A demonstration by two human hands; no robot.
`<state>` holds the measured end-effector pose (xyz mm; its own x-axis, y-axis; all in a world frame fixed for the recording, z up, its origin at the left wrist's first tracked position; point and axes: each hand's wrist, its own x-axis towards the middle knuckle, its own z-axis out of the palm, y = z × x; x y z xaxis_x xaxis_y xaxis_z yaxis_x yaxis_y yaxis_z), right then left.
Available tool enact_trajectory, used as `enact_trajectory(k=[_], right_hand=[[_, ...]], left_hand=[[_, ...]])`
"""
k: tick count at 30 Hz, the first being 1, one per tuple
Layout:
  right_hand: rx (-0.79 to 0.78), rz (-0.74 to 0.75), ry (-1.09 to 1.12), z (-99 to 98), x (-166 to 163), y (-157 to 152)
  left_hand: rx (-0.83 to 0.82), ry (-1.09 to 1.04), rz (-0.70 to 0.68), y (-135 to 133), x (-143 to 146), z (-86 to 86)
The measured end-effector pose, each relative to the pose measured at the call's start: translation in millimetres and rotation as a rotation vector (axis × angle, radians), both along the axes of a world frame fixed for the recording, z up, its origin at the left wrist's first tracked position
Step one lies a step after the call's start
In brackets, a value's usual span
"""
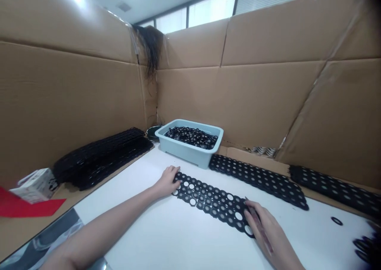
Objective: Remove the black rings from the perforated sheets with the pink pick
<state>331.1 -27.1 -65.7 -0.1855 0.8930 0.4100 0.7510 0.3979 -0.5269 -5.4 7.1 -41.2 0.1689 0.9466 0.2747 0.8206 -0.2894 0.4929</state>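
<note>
A long strip of black rings lies slantwise on the white table. Some of its rings show white centres, others grey. At the strip's left end is my left hand, closed on the edge between thumb and fingers. My right hand rests against the right end, closed round a slim pinkish-brown tool with a dark pointed tip. What kind of tool it is I cannot make out. The fingertips of my right hand partly cover the rings there.
Behind the strip stands a light blue basin full of black rings. Similar ring strips lie to its right. One loose ring is at right. Black bundles, a white box and cardboard walls surround the table.
</note>
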Motion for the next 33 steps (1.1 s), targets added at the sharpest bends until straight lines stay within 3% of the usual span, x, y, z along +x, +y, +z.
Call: enact_trajectory(k=[5, 13, 17, 20, 27, 33], right_hand=[[0.032, 0.035, -0.05, 8.9, -1, -5], [0.039, 0.042, -0.123, 1.6, 1, -2], [0.133, 0.059, -0.137, 3.9, -4, -5], [0.107, 0.116, -0.048, 16.4, -13, -14], [-0.226, 0.3, 0.379, 55.7, -80, -29], [-0.354, 0.394, 0.674, 60.5, -157, -2]], left_hand=[[-0.015, -0.066, 0.007, 2, 2, 1.9], [-0.044, -0.236, -0.001, -6, 5, 6.0], [-0.133, -0.371, 0.027, 1, -4, 3.1], [-0.241, -0.463, -0.039, 10, -14, 7.1], [-0.406, -0.605, -0.199, 18, -31, 19.8], [-0.442, -0.678, -0.21, 18, -35, 15.3]])
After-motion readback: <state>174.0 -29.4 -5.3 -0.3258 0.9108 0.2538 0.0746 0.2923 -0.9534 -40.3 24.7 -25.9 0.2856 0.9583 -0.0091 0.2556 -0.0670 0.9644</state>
